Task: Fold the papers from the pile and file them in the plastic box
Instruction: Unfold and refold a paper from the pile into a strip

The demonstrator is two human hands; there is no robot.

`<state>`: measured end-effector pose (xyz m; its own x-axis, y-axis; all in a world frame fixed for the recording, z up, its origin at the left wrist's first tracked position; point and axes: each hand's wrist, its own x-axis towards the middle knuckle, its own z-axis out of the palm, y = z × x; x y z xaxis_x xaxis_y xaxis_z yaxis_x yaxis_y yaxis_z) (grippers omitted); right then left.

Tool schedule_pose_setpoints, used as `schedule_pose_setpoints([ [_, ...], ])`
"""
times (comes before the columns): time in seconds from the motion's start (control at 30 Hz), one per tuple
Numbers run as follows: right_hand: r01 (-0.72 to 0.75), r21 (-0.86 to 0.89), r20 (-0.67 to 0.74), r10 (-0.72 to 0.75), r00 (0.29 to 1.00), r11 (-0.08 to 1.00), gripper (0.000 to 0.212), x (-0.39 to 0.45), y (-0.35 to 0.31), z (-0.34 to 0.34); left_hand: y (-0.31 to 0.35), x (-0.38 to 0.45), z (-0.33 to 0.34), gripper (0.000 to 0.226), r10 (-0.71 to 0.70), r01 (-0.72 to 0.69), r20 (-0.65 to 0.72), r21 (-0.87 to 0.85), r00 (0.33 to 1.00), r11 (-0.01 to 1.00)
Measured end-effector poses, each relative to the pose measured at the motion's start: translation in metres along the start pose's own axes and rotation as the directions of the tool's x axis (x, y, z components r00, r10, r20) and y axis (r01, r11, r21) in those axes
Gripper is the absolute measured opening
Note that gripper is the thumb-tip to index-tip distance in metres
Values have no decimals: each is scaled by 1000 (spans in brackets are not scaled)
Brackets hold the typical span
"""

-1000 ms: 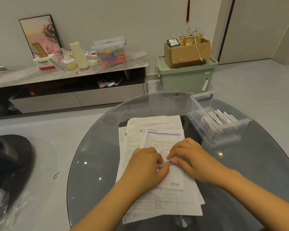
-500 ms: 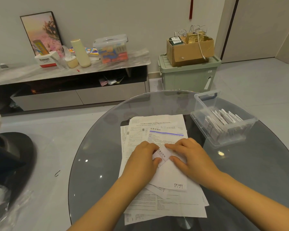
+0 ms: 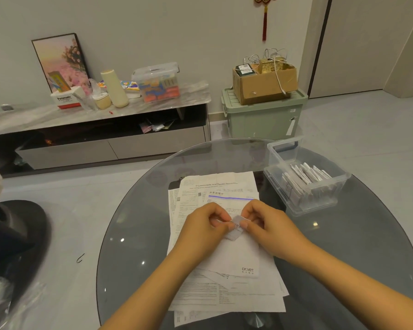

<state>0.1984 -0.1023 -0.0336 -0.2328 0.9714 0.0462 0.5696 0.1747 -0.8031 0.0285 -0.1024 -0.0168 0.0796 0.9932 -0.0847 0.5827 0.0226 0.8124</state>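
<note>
Head view, left to right: my left hand (image 3: 204,231) pinches the near-left edge of a small folded paper (image 3: 236,228), thumb and fingers clamped on it. My right hand (image 3: 270,226) pinches the paper's other edge, its fingers curled tight on it. Both hands hold it just above the pile of papers (image 3: 224,291) spread on the round glass table (image 3: 134,246). Further right sits the clear plastic box (image 3: 281,186), with folded papers standing inside it.

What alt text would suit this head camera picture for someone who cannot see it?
Two hands, left hand and right hand, pinch a small folded paper above a pile of papers on a round glass table. A clear plastic box holding folded papers stands at right.
</note>
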Motion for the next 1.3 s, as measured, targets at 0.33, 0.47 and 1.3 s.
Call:
schedule_pose_setpoints([
  [0.33,25,205,-182,13,983,979,22,-7,-16,-33,41,-2,5,11,-48,53,26,-299,999,953],
  [0.47,-18,298,-250,96,964,954,14,-6,-22,-52,63,7,10,6,-68,50,-35,-363,997,930],
  [1.3,-236,-168,-671,65,739,957,2,15,18,-149,130,86,77,38,520,-598,304,306,798,741],
])
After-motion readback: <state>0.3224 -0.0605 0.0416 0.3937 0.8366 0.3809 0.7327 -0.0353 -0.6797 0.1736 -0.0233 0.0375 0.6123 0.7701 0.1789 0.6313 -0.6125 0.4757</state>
